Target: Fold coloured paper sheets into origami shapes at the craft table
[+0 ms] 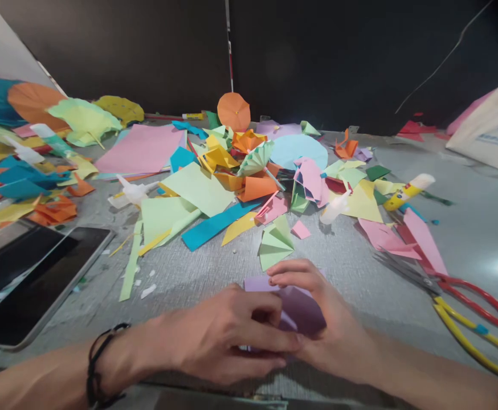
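A folded piece of purple paper (302, 310) is held between my two hands close to the table's near edge. My left hand (236, 333), with a dark cord bracelet on its wrist, has its fingers bent over the paper's left and near side. Curved around the far and right side is my right hand (323, 307), its thumb meeting my left fingertips. Parts of the paper are covered by the fingers. Just beyond lies a pleated light green paper (276, 245).
Scissors (437, 285) with red and yellow handles lie at right, a phone (44, 285) at left. Coloured scraps, a pink sheet (142, 148), glue bottles (335, 208) and a yellow glue stick (409, 192) spread across the middle. A white bag (488, 125) stands far right.
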Motion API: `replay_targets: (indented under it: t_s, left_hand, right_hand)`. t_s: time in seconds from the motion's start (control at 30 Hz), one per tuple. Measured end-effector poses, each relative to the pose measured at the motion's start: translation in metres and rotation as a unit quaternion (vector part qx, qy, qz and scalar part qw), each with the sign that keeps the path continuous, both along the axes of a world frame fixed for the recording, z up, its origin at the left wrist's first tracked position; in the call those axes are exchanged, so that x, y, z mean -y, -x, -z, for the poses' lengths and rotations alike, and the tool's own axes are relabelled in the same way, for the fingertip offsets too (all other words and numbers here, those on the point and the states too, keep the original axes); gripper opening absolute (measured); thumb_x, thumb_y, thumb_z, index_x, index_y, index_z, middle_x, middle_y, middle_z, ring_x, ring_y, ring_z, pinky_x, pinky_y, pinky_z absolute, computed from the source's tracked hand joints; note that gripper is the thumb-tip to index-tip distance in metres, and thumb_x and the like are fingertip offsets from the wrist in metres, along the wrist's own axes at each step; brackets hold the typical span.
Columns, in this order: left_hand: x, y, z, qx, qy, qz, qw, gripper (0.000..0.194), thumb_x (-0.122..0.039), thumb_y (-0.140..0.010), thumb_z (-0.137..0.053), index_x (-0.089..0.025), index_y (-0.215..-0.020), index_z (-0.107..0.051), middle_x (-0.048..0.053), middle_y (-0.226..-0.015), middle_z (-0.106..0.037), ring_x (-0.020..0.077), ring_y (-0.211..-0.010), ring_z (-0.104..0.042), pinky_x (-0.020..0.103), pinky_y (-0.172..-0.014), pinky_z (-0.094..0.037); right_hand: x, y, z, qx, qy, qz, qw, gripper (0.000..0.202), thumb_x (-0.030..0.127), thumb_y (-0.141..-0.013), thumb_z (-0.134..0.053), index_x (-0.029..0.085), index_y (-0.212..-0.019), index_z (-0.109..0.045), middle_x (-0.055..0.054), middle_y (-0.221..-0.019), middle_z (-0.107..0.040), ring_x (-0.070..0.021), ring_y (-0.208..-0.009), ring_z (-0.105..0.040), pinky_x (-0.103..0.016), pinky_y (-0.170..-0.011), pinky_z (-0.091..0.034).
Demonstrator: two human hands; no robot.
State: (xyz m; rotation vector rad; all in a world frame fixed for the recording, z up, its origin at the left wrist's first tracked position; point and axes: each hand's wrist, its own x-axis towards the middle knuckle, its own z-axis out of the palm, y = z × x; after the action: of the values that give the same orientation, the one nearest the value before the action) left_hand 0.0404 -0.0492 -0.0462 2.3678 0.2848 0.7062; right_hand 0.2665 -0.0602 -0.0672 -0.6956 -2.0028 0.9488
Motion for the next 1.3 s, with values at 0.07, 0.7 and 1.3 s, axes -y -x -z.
replay_targets:
  t_s: [0.07, 0.7, 1.3]
  left_hand:
    - [0.0004, 0.0004, 0.0012, 0.018, -0.018, -0.006, 1.000, 0.023, -0.021, -0.101, -0.061, -0.014, -0.118, -0.076, 0.008, -0.091, -0.066, 0.0154, -0.071, -0.057, 0.027, -0.062, -0.046]
    - [0.0020, -0.0026, -0.0017, -0.012, 0.178, -0.011, 0.984, 0.028, -0.015, -0.085, -0.070, -0.016, -0.112, -0.074, 0.006, -0.089, -0.074, 0.0144, -0.071, -0.062, 0.024, -0.065, -0.050]
    - [0.0041, -0.0024, -0.0024, -0.029, 0.125, -0.025, 0.991, 0.011, -0.008, -0.088, -0.062, -0.016, -0.092, -0.069, 0.005, -0.084, -0.072, 0.0150, -0.077, -0.065, 0.024, -0.069, -0.048]
  right_hand:
    - [-0.0004, 0.0002, -0.0004, 0.004, 0.000, 0.002, 1.000, 0.061, 0.022, -0.086, -0.081, 0.030, -0.138, -0.051, -0.006, -0.138, -0.055, -0.0232, -0.131, -0.056, -0.039, -0.110, -0.050]
    - [0.0009, 0.0009, -0.0017, 0.036, -0.031, 0.003, 0.999, 0.067, 0.020, -0.086, -0.080, 0.029, -0.142, -0.045, -0.007, -0.143, -0.051, -0.0199, -0.135, -0.054, -0.033, -0.114, -0.048]
    - [-0.0002, 0.0001, -0.0079, 0.090, -0.004, -0.028, 0.996, 0.062, 0.025, -0.088, -0.079, 0.031, -0.139, -0.045, -0.008, -0.144, -0.052, -0.0233, -0.136, -0.054, -0.040, -0.110, -0.051]
